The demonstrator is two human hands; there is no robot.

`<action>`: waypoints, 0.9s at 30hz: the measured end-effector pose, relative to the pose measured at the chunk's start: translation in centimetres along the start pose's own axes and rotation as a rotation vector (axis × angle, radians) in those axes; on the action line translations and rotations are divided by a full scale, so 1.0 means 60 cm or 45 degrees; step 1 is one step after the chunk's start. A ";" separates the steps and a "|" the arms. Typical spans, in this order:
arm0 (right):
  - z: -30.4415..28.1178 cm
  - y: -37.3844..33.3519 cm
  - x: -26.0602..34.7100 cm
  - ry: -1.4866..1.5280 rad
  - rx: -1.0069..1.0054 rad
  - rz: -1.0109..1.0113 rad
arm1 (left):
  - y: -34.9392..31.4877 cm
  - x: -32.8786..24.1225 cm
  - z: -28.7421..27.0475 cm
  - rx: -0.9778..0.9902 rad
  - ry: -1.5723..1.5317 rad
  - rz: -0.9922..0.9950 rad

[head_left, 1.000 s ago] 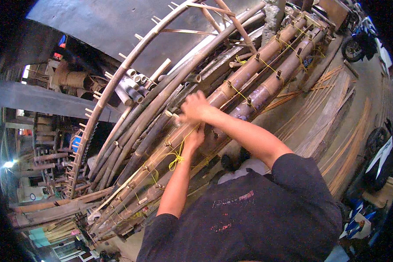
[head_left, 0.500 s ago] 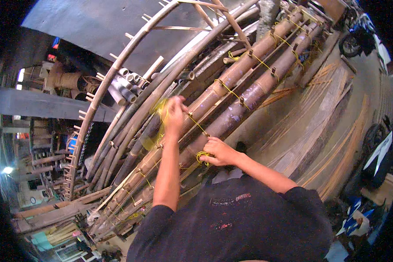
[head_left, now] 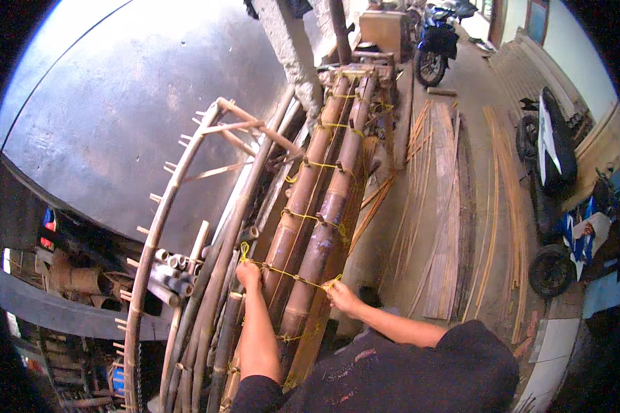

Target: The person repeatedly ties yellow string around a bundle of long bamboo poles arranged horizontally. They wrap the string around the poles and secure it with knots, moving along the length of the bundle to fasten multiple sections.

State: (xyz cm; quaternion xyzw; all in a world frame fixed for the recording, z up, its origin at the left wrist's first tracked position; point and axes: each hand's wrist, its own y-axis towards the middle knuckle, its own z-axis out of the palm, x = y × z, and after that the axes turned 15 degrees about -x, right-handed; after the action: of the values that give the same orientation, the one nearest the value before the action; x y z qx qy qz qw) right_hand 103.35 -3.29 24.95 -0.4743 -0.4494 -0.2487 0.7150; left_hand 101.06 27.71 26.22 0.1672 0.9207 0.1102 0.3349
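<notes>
Two thick brown bamboo poles lie side by side, the left pole (head_left: 306, 180) and the right pole (head_left: 333, 199), with short pegs (head_left: 339, 167) standing up along them. A thin yellow cord (head_left: 275, 268) runs across both poles in a straight stretch. At the left side of the poles my left hand (head_left: 249, 277) is closed on this cord, and a loose yellow loop sticks up above the fingers. My right hand (head_left: 344, 300) pinches the cord beyond the right pole, with a small yellow bundle at its fingertips. Farther up, more yellow cord crosses the poles at several pegs.
To the left stand a curved bamboo frame (head_left: 160, 206) with short rungs and several cut bamboo tubes (head_left: 165, 279). A concrete post (head_left: 293, 58) rises beyond the poles. Long bamboo strips (head_left: 448, 227) lie on the floor at right, near parked motorcycles (head_left: 436, 48).
My view has turned, so the poles look more upright. My left hand has come down to the poles' left side. My right hand has moved outward past the right pole, cord still held.
</notes>
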 end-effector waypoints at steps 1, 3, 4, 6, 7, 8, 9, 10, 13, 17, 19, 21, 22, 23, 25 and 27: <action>0.001 -0.003 -0.007 -0.048 0.017 0.003 | -0.005 0.005 -0.006 -0.039 -0.045 -0.047; -0.005 -0.004 -0.018 -0.148 0.050 0.011 | -0.003 0.007 -0.012 -0.049 -0.035 -0.161; 0.002 -0.013 -0.018 -0.114 -0.014 0.048 | -0.002 0.004 -0.012 -0.048 -0.028 -0.215; 0.005 -0.017 -0.013 -0.081 -0.037 0.031 | -0.005 0.001 -0.016 -0.033 -0.117 -0.308; 0.006 -0.021 -0.011 -0.062 -0.042 0.029 | -0.006 0.000 -0.021 -0.025 -0.153 -0.355; 0.001 -0.030 -0.005 -0.060 -0.043 0.021 | -0.008 -0.009 -0.023 -0.059 -0.087 -0.343; -0.005 -0.029 -0.007 -0.005 -0.027 0.062 | -0.007 -0.017 -0.015 -0.085 -0.080 -0.351; -0.011 -0.033 -0.018 0.062 -0.014 0.110 | -0.007 -0.020 0.001 -0.106 -0.062 -0.352; 0.000 -0.059 -0.032 0.260 0.200 0.150 | 0.028 0.026 0.013 -0.294 -0.053 -0.447; -0.030 -0.076 -0.037 0.528 0.325 0.251 | 0.010 0.002 0.001 -0.318 -0.155 -0.434; -0.037 -0.087 -0.029 0.660 0.351 0.332 | 0.015 0.002 -0.001 -0.322 -0.128 -0.417; -0.048 -0.091 -0.029 0.652 0.317 0.327 | 0.022 0.012 0.006 -0.376 -0.127 -0.416; -0.062 -0.094 -0.033 0.649 0.285 0.322 | 0.017 0.003 0.010 -0.371 -0.119 -0.445; -0.077 -0.099 -0.037 0.667 0.233 0.356 | 0.019 -0.001 0.011 -0.375 -0.114 -0.476; -0.123 -0.124 -0.062 0.695 0.131 0.418 | 0.031 0.010 0.029 -0.396 -0.123 -0.511; -0.206 -0.154 -0.117 0.891 0.200 0.505 | 0.043 0.027 0.057 -0.399 -0.152 -0.611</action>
State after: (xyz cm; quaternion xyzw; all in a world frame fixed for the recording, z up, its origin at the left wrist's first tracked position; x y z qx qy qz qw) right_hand 97.82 -18.89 21.16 -0.3824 -0.0966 -0.2173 0.8929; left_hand 102.73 31.02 23.48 -0.1027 0.8845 0.1587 0.4266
